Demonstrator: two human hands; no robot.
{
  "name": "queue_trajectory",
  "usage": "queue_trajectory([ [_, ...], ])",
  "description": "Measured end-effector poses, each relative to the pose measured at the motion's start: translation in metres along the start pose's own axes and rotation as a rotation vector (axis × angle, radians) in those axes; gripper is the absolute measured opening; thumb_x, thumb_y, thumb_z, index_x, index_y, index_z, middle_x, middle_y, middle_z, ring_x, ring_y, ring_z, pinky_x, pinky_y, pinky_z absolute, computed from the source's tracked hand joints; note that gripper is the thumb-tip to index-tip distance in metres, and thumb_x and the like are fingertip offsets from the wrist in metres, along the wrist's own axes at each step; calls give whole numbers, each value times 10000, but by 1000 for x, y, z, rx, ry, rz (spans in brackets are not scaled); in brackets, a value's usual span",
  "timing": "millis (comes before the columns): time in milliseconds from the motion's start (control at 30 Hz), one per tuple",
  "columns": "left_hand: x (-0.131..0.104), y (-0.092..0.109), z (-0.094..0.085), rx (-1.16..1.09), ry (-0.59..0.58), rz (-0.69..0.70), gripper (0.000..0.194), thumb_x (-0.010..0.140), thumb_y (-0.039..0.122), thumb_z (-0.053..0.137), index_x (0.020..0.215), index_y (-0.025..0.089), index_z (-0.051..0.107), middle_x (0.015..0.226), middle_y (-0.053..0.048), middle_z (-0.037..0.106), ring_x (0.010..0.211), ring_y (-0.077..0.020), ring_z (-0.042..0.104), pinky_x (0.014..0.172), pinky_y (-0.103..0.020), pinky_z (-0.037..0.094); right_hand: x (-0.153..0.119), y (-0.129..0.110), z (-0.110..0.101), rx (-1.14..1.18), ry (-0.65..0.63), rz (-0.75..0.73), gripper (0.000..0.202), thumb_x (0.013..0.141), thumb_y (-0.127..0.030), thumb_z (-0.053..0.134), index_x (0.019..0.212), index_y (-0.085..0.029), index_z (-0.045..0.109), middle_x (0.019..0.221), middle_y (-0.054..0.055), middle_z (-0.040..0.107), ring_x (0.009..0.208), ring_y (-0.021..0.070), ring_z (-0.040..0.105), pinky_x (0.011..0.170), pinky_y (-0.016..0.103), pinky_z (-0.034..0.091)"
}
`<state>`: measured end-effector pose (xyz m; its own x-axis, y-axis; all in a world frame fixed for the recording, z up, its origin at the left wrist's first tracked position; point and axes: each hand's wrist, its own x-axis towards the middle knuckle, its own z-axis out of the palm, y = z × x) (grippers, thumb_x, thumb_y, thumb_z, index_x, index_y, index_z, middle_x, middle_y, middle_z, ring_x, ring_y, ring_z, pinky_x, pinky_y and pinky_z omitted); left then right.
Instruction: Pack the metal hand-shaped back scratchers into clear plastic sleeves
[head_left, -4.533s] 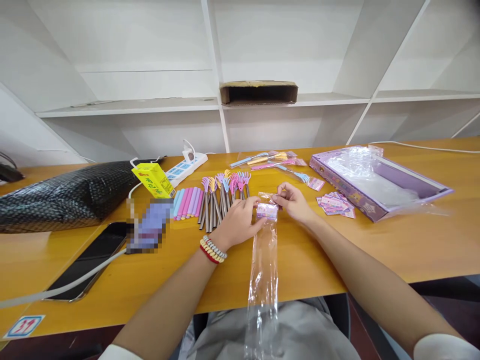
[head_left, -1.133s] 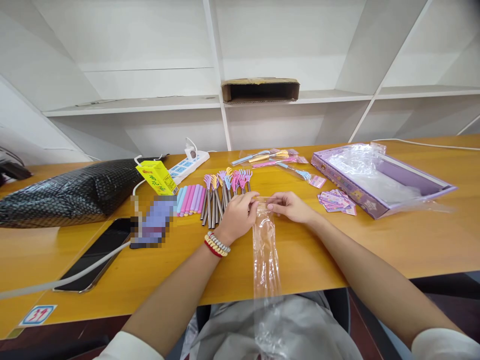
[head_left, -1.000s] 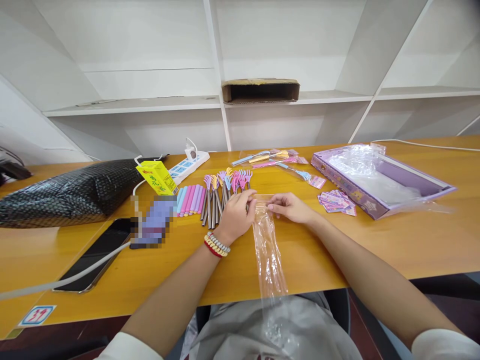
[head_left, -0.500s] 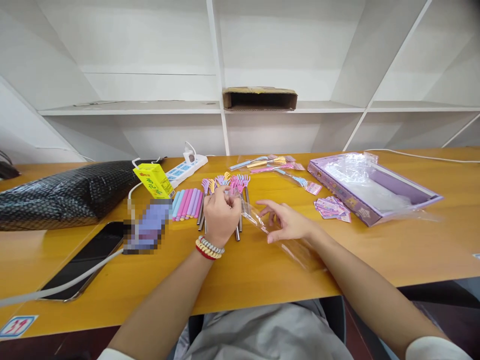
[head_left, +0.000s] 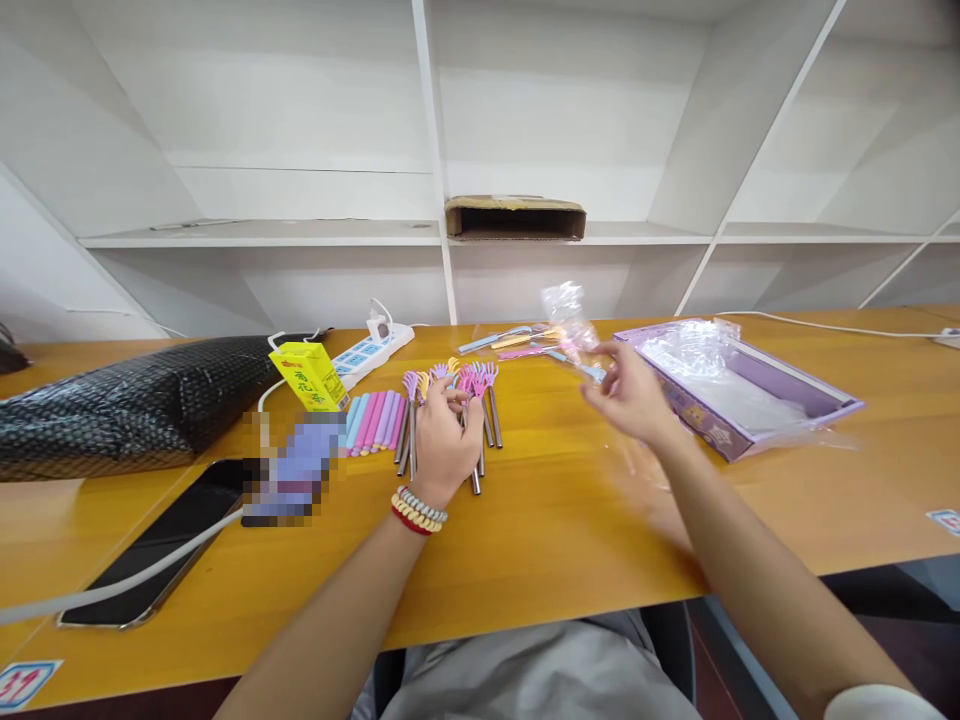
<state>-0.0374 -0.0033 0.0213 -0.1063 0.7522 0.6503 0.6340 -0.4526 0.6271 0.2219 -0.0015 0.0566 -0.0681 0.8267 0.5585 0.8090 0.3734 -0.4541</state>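
Mid-worktop, toward the far edge: left hand [head_left: 442, 435] on the row of hand-shaped pastel forks [head_left: 450, 395]; right hand [head_left: 630, 395] lifting a clear cellophane sleeve [head_left: 564, 312].

Left hand: fingers curled down over the fork heads, pinching at one or two, none lifted free; the steel stems fan toward the near edge. Right hand: raised off the worktop near the purple box [head_left: 750, 385], fingers loosely closed on the sleeve, which stands crumpled above them, its mouth not discernible. Pastel silicone tubes [head_left: 373, 420] lie just left of the forks; a yellow drink carton [head_left: 307, 375] stands further left. Handling note, as judgement: single out one fork by its head without scattering the neighbours; keep the sleeve taut and its mouth open, stem entering first.
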Motion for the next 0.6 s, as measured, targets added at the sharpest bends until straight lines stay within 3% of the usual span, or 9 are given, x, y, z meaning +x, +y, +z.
queue_trajectory([
  [167, -1, -1, 3, 91, -124, 39, 338, 807, 290, 519, 1114, 161, 461, 923, -84, 630, 860, -219, 604, 770, -372, 455, 37, 54, -75, -417, 98, 168, 339, 723, -320, 596, 1019, -163, 539, 1057, 149, 514, 942, 238, 516, 824, 342, 382],
  [267, -2, 1, 3, 89, -179, 49, 295, 828, 307, 494, 1087, 167, 476, 892, -76, 637, 853, -221, 610, 769, -373, 454, 47, 102, -102, -569, 1, 299, 349, 736, -326, 585, 1044, -161, 577, 1108, 174, 502, 946, 232, 507, 804, 341, 360],
  [400, -3, 3, 2, 67, -215, 28, 285, 865, 343, 441, 1091, 174, 481, 866, -63, 647, 850, -210, 619, 763, -357, 453, 40, 167, -107, -703, -297, 339, 365, 757, -328, 569, 1055, -120, 612, 1051, 212, 536, 818, 206, 536, 705, 329, 370],
  [467, -3, 3, 2, 69, -235, 26, 299, 869, 354, 434, 1100, 170, 480, 864, -60, 649, 853, -207, 620, 761, -352, 452, 32, 189, -101, -703, -385, 328, 285, 703, -301, 639, 923, -121, 671, 893, 184, 599, 714, 192, 548, 650, 313, 380],
  [533, -3, 2, 2, 76, -257, 30, 300, 872, 356, 431, 1096, 165, 487, 859, -57, 649, 849, -201, 619, 761, -348, 450, 26, 200, -93, -712, -415, 300, 164, 659, -290, 682, 718, -137, 690, 754, 152, 621, 605, 173, 534, 594, 308, 380],
  [600, -3, 0, 2, 88, -279, 35, 276, 873, 349, 431, 1070, 169, 500, 856, -53, 648, 839, -193, 618, 762, -343, 447, 24, 203, -86, -754, -347, 228, 216, 665, -323, 671, 556, -139, 650, 654, 140, 612, 550, 175, 521, 571, 330, 379],
])
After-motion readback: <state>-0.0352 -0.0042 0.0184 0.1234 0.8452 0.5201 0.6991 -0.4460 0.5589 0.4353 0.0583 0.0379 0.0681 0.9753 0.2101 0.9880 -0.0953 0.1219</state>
